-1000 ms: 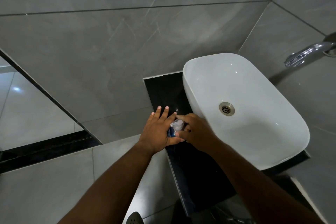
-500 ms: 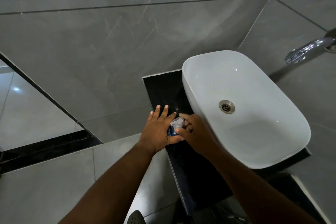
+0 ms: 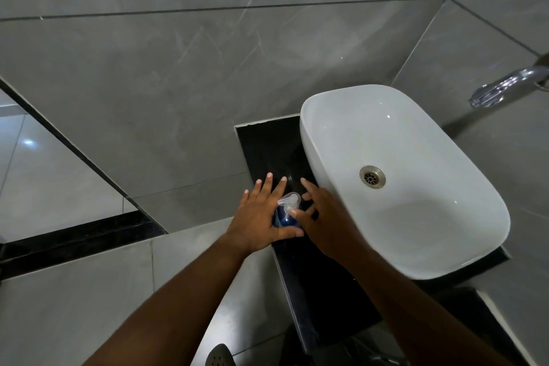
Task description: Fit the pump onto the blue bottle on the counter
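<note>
The blue bottle (image 3: 283, 219) stands upright on the black counter (image 3: 267, 151), just left of the white basin. A clear pump (image 3: 289, 199) sits on top of its neck, with the nozzle pointing left. My left hand (image 3: 257, 217) holds the bottle's left side, fingers stretched straight and thumb hooked round the front. My right hand (image 3: 326, 223) is on the bottle's right side with its fingers spread apart. Only its thumb tip rests at the pump's collar. The bottle's lower body is hidden between my hands.
A white oval basin (image 3: 306, 140) with a metal drain fills the counter's right part. A chrome tap (image 3: 505, 86) juts from the right wall. Grey tiled walls close in behind and to the left. The counter's front edge runs below my wrists.
My right hand's fingers, curled on the pump before, have opened and spread. My left hand still holds the bottle. The view has shifted slightly.
</note>
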`<state>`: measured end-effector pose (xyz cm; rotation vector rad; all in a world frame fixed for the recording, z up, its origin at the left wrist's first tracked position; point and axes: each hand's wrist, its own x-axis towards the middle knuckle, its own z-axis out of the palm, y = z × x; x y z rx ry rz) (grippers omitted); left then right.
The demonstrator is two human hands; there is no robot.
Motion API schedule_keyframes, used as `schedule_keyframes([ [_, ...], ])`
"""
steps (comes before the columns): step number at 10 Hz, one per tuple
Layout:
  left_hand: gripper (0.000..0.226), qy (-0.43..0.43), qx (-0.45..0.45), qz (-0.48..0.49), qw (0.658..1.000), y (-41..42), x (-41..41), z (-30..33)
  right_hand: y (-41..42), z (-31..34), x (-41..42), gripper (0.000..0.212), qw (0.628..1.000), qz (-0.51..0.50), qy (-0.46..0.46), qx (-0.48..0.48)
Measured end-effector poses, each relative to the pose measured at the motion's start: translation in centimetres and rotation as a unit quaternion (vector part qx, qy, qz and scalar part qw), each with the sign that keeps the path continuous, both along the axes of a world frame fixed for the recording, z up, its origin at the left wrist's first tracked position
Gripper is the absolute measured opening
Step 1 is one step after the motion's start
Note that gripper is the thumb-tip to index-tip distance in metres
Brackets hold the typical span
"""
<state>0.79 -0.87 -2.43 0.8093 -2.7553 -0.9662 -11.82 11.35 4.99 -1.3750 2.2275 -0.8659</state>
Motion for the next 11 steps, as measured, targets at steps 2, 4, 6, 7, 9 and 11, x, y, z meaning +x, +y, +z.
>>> schedule_keyframes([
  [2,0.104,0.094,0.042,0.050,0.993,1.9,1.7,-1.3,0.2,-2.1,0.3,0.029,1.000,0.020,0.001,-0.006],
  [4,0.075,0.167,0.157,0.119,0.966,-0.4,-0.2,-1.7,-2.9,-3.5,-0.2,0.033,0.997,-0.018,-0.067,-0.030],
  [6,0.067,0.209,0.159,0.172,0.949,-9.4,-3.4,-1.9,-13.3,-3.9,-3.0,0.037,0.998,-0.013,-0.048,-0.031],
  [7,0.067,0.199,0.122,0.192,0.953,-13.5,-4.6,-1.6,-17.7,-4.0,-4.2,0.035,0.999,0.009,-0.022,-0.049],
  [9,0.070,0.174,0.090,0.211,0.958,-17.9,-5.9,-1.1,-22.5,-4.7,-5.3,0.027,0.998,0.006,0.003,-0.055],
  [11,0.070,0.159,0.107,0.223,0.956,-19.1,-6.3,0.0,-23.7,-2.5,-6.2,0.033,0.994,-0.028,-0.009,-0.101],
])
